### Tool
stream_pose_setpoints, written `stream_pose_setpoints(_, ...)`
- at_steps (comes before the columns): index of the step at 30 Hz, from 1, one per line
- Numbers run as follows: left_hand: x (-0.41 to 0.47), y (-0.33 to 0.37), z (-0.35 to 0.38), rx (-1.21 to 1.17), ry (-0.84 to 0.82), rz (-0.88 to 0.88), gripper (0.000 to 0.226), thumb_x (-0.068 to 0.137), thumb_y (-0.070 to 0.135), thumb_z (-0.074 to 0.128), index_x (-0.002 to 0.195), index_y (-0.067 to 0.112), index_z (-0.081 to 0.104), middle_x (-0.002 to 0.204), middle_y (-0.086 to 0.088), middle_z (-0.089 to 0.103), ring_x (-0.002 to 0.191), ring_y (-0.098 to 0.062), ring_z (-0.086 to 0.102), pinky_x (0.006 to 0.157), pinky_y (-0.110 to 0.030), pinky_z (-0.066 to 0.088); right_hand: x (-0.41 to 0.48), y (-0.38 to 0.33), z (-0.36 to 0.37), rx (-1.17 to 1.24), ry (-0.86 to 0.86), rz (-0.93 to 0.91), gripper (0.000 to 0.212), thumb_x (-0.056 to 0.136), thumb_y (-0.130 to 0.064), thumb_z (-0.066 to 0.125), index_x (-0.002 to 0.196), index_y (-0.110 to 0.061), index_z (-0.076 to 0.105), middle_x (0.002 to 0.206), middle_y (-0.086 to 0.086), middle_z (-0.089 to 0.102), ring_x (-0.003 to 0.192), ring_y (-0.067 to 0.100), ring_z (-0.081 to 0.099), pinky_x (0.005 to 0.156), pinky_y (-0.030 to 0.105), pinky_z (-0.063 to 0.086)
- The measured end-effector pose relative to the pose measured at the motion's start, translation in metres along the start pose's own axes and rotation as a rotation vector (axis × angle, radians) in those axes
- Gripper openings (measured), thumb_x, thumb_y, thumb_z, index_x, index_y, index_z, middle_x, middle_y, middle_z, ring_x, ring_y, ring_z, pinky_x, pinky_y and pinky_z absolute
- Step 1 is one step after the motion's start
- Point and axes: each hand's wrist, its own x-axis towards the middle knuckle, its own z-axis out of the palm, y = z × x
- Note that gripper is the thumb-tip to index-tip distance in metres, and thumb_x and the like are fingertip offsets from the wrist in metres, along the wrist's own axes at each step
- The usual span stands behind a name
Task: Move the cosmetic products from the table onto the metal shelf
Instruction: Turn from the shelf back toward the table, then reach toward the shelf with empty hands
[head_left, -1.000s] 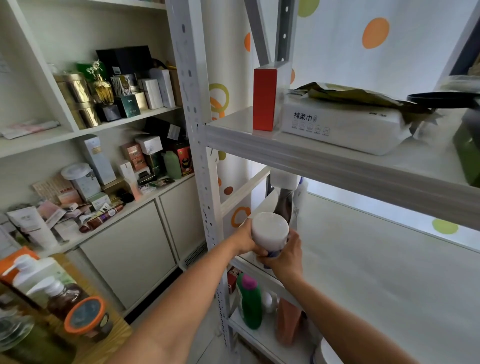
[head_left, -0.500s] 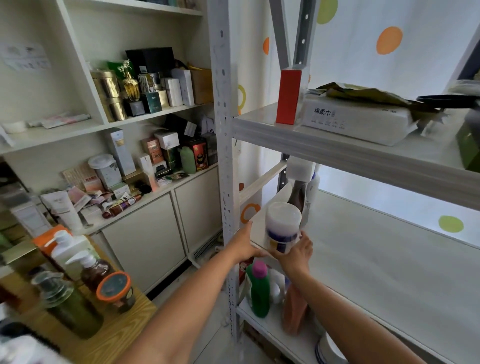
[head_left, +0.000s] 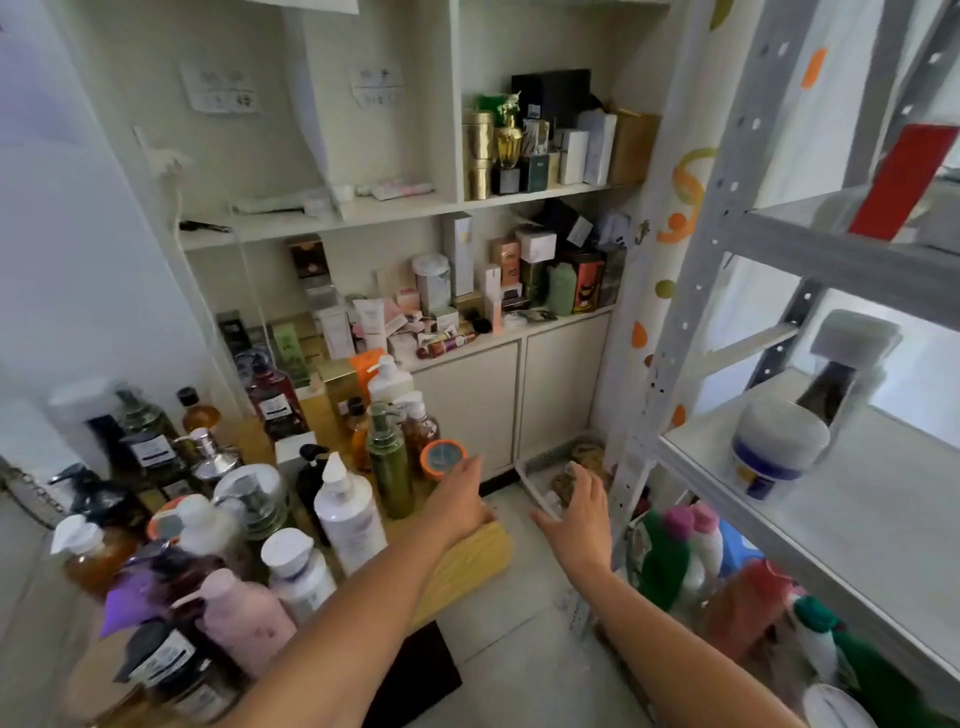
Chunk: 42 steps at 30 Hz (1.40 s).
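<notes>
Cosmetic bottles (head_left: 298, 571) crowd a wooden table (head_left: 467, 561) in the lower left of the frame, upright and packed close. Among them we see a white pump bottle (head_left: 348, 512), an olive-green pump bottle (head_left: 389, 467) just behind it, a pink bottle (head_left: 244, 618) nearer the bottom edge, a clear bottle of dark red liquid (head_left: 272, 402) further back, and a pump bottle of amber liquid (head_left: 96, 558) at far left. An orange-rimmed jar (head_left: 441, 458) stands at the table's right edge, lid on, contents hidden. Our left hand (head_left: 462, 501) is stretched toward it, fingers straight and loose, fingertips right at the rim. We cannot tell whether they touch it. Our right hand (head_left: 576, 512) hovers over the floor at centre frame, fingers spread and relaxed, holding nothing.

At the right of the frame stands the metal shelf (head_left: 883, 525). On its middle board sits a white jar with a blue label (head_left: 774, 452), lid closed, and just behind it a tall dark bottle with a white cap (head_left: 841, 374). A red box (head_left: 904, 182) stands on the board above. The board below holds a green bottle with a pink cap (head_left: 662, 566) and an orange-red bottle (head_left: 743, 608). In the upper centre, a white wall cabinet (head_left: 395, 208) holds boxes and a gold perfume bottle (head_left: 509, 137).
</notes>
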Motion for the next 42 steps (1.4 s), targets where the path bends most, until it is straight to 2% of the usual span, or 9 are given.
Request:
stream_pose_setpoints(6,-0.048,-0.056,-0.035,0.272,0.389,0.177,0.043,0.091,0.006,0.055,0.133,0.012,0.050,0.139,-0.006,0.047,0.126,-0.023,0.046,0.098,-0.033,0.044,-0.025,-0.066,0.069,-0.079,-0.363,-0.238,0.081,0.076,-0.035,0.075,0.142,-0.019,0.030,0.143,0.000,0.037,0.133,0.019,0.036,0.106,0.032,0.035)
stream_pose_setpoints(8,-0.057,-0.069,-0.045,0.405,0.534,0.159,0.045,0.085,0.004,0.063,0.129,0.010,0.055,0.133,-0.012,0.052,0.123,-0.029,0.051,0.097,-0.036,0.046,-0.030,-0.087,0.085,-0.062,-0.461,-0.293,0.090,0.074,-0.033,0.077,0.146,-0.019,0.025,0.147,-0.001,0.033,0.136,0.018,0.033,0.108,0.032,0.032)
stream_pose_setpoints(10,-0.064,-0.079,-0.058,0.466,0.587,-0.023,0.060,0.083,0.010,0.068,0.138,0.011,0.045,0.141,-0.015,0.044,0.129,-0.031,0.044,0.103,-0.038,0.042,-0.033,-0.104,0.098,-0.063,-0.548,-0.351,0.096,0.073,-0.031,0.078,0.149,-0.018,0.020,0.153,0.000,0.028,0.139,0.018,0.028,0.110,0.031,0.028)
stream_pose_setpoints(13,-0.067,-0.097,-0.069,0.343,0.483,-0.250,0.073,0.092,0.029,0.060,0.150,0.013,0.019,0.151,-0.012,0.029,0.139,-0.030,0.028,0.111,-0.036,0.030,-0.035,-0.121,0.110,-0.034,-0.636,-0.385,0.096,0.075,-0.024,0.078,0.150,-0.015,0.018,0.155,0.002,0.024,0.141,0.018,0.026,0.111,0.028,0.026)
stream_pose_setpoints(17,-0.068,-0.101,-0.073,0.069,0.368,-0.291,0.076,0.090,0.028,0.064,0.149,0.012,0.020,0.149,-0.010,0.036,0.135,-0.028,0.035,0.106,-0.038,0.037,-0.033,-0.129,0.115,0.027,-0.684,-0.352,0.094,0.074,-0.015,0.078,0.148,-0.014,0.021,0.151,0.003,0.032,0.138,0.020,0.033,0.106,0.028,0.031)
stream_pose_setpoints(21,-0.060,-0.096,-0.073,0.057,0.348,-0.347,0.078,0.086,0.032,0.069,0.147,0.012,0.025,0.145,-0.011,0.033,0.133,-0.029,0.031,0.106,-0.037,0.035,-0.027,-0.125,0.111,0.080,-0.711,-0.301,0.093,0.074,-0.011,0.077,0.148,-0.014,0.022,0.149,0.004,0.035,0.136,0.021,0.035,0.104,0.029,0.034)
stream_pose_setpoints(29,-0.048,-0.063,-0.062,0.080,0.335,-0.214,0.052,0.074,0.034,0.077,0.115,0.013,0.053,0.117,-0.005,0.050,0.110,-0.023,0.050,0.086,-0.032,0.046,-0.013,-0.099,0.096,0.165,-0.773,-0.191,0.076,0.076,0.000,0.071,0.140,-0.014,0.032,0.129,-0.002,0.044,0.118,0.014,0.041,0.087,0.024,0.040)
stream_pose_setpoints(35,-0.032,-0.034,-0.056,0.010,0.257,-0.145,0.050,0.071,0.033,0.081,0.111,0.014,0.057,0.112,-0.003,0.057,0.102,-0.020,0.056,0.075,-0.025,0.042,-0.010,-0.061,0.082,0.230,-0.769,-0.035,0.092,0.070,-0.006,0.079,0.144,-0.022,0.027,0.143,0.000,0.039,0.129,0.023,0.039,0.102,0.036,0.041)
stream_pose_setpoints(42,-0.004,0.034,-0.062,-0.123,0.055,0.119,0.044,0.065,0.035,0.085,0.101,0.014,0.069,0.093,0.003,0.063,0.086,-0.013,0.056,0.072,-0.027,0.046,-0.001,0.000,0.032,0.225,-0.611,0.055,0.093,0.062,-0.012,0.085,0.138,-0.013,0.033,0.127,0.003,0.050,0.121,0.021,0.047,0.101,0.038,0.044)
